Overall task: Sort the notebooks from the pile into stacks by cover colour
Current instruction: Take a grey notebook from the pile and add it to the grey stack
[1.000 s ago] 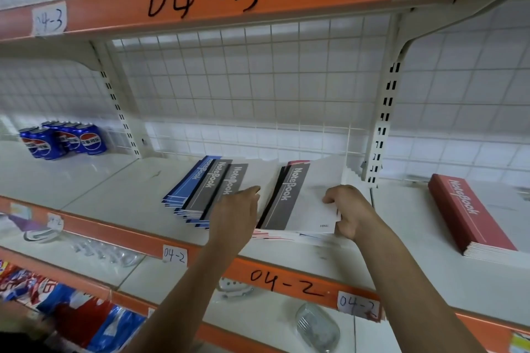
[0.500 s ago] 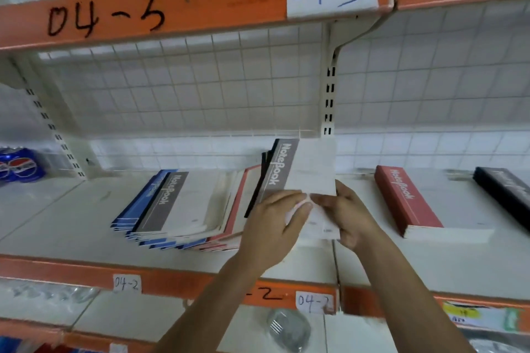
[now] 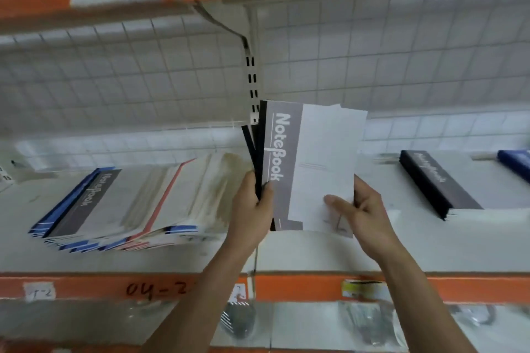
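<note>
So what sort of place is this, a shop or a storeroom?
Probably a shop or stockroom: orange-edged shelves marked with handwritten bay numbers such as 04-2, a wire grid back panel, and a pile of matching notebooks, with a black stack further along.

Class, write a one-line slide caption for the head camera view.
Left hand and right hand hold black-spined notebooks upright over the shelf, mixed pile left, black stack right.

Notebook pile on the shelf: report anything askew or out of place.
The pile is askew: its notebooks lie fanned sideways, edges stepped, blue and red covers mixed. The black stack to its right lies squared.
</note>
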A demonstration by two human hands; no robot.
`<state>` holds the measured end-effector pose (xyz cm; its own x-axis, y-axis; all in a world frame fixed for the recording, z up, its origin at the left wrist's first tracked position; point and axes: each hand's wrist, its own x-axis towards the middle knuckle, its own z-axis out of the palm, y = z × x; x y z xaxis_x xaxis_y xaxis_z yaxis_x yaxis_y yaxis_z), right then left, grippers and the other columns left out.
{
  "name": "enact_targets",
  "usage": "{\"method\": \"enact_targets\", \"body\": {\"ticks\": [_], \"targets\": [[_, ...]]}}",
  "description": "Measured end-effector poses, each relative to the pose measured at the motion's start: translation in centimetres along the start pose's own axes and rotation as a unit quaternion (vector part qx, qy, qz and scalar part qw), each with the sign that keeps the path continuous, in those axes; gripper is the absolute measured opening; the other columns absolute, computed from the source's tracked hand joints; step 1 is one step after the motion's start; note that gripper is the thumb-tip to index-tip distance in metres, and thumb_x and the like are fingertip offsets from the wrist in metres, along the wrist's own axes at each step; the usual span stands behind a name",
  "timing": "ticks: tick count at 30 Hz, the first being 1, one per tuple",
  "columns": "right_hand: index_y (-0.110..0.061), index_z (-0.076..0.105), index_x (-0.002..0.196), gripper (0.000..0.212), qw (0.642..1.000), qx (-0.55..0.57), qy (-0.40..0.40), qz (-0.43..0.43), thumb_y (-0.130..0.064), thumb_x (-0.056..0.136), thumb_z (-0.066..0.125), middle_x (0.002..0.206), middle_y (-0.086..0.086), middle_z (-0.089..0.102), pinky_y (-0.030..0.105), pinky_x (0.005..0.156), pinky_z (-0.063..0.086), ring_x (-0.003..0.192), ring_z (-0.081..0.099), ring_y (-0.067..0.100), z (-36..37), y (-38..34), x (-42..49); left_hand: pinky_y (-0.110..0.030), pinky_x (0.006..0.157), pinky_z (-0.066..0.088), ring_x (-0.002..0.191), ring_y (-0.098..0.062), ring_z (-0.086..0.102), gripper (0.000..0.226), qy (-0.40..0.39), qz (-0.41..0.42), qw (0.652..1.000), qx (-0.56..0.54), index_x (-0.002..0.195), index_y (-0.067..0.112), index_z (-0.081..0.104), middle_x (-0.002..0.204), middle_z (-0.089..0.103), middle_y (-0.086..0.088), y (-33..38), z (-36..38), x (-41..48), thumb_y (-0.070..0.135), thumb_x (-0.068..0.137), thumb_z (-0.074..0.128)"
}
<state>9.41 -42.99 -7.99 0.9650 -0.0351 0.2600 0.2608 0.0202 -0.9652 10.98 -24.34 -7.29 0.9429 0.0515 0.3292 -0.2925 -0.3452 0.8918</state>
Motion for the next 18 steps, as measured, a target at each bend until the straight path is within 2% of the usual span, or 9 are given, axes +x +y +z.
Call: {"method": "enact_targets", "body": {"ticks": [2,5,6,8,11,13,16,18], "targets": [[-0.026,0.063,0.106,0.034,0.999,-0.049,0.007,0.0,0.002,0.088,0.059,0.097,-0.008,0.073,0.027,0.072,0.055,0.088,0.067,0.018,-2.1,0.7,-0.1,-0.033,0.078,0.052,0.086,-0.006,0.061,0.017,0.006,0.0,1.0,-0.016,0.113,0.019,0.052,0.098,0.064,0.009,-0.3,2.2,-0.7,0.015,0.099,0.044],[-0.026,0.064,0.094,0.025,0.994,-0.105,0.022,0.005,-0.003,0.086,0.062,0.087,0.002,0.071,0.04,0.074,0.053,0.079,0.063,0.03,-5.0,2.1,-0.3,-0.031,0.08,0.05,0.089,-0.009,0.06,0.015,0.012,0.001,1.0,-0.024,0.111,0.017,0.051,0.1,0.063,0.005,-0.7,5.0,-1.9,0.013,0.099,0.043],[-0.026,0.064,0.092,0.024,0.994,-0.11,0.024,0.007,-0.003,0.086,0.062,0.086,0.002,0.071,0.04,0.074,0.053,0.079,0.064,0.03,-5.5,2.5,-0.5,-0.03,0.081,0.049,0.09,-0.009,0.06,0.014,0.014,0.008,0.999,-0.027,0.108,0.021,0.051,0.101,0.062,0.004,-0.7,5.6,-2.4,0.015,0.099,0.043],[-0.026,0.064,0.088,0.027,0.994,-0.104,0.027,0.019,0.0,0.086,0.061,0.082,-0.009,0.072,0.033,0.073,0.054,0.077,0.065,0.02,-6.2,3.1,-1.1,-0.026,0.082,0.048,0.093,-0.009,0.059,0.017,0.015,0.018,0.999,-0.026,0.103,0.033,0.048,0.102,0.062,0.005,-0.7,6.5,-3.2,0.019,0.097,0.042],[-0.025,0.063,0.084,0.032,0.995,-0.079,0.032,0.055,0.007,0.085,0.056,0.074,-0.017,0.069,0.033,0.072,0.052,0.076,0.064,0.013,-6.5,3.5,-2.0,-0.012,0.078,0.046,0.091,0.006,0.058,0.023,0.0,0.006,1.0,-0.022,0.105,0.039,0.046,0.101,0.061,0.018,-0.6,7.3,-3.9,0.017,0.098,0.042],[-0.026,0.06,0.081,0.035,0.994,-0.074,0.036,0.07,0.009,0.084,0.055,0.067,-0.021,0.066,0.03,0.07,0.049,0.073,0.062,0.011,-6.5,3.8,-2.3,-0.011,0.076,0.045,0.088,0.009,0.057,0.018,0.006,-0.001,1.0,-0.02,0.107,0.031,0.048,0.099,0.06,0.019,-0.7,7.6,-4.3,0.017,0.097,0.042],[-0.028,0.052,0.071,0.037,0.992,-0.078,0.049,0.089,0.008,0.083,0.056,0.055,-0.024,0.059,0.025,0.065,0.044,0.067,0.057,0.009,-6.2,4.0,-2.6,-0.006,0.066,0.042,0.077,0.014,0.055,0.014,0.012,-0.017,1.0,-0.021,0.107,0.014,0.05,0.092,0.058,0.017,-1.0,7.8,-4.8,0.007,0.098,0.042],[-0.028,0.051,0.072,0.034,0.988,-0.094,0.059,0.106,0.004,0.08,0.059,0.057,-0.023,0.059,0.028,0.065,0.045,0.07,0.057,0.013,-5.7,3.9,-2.8,-0.01,0.063,0.041,0.068,0.012,0.052,0.013,0.002,-0.038,0.999,-0.011,0.105,0.012,0.05,0.086,0.057,0.014,-1.4,7.7,-4.9,0.005,0.097,0.042]]}}
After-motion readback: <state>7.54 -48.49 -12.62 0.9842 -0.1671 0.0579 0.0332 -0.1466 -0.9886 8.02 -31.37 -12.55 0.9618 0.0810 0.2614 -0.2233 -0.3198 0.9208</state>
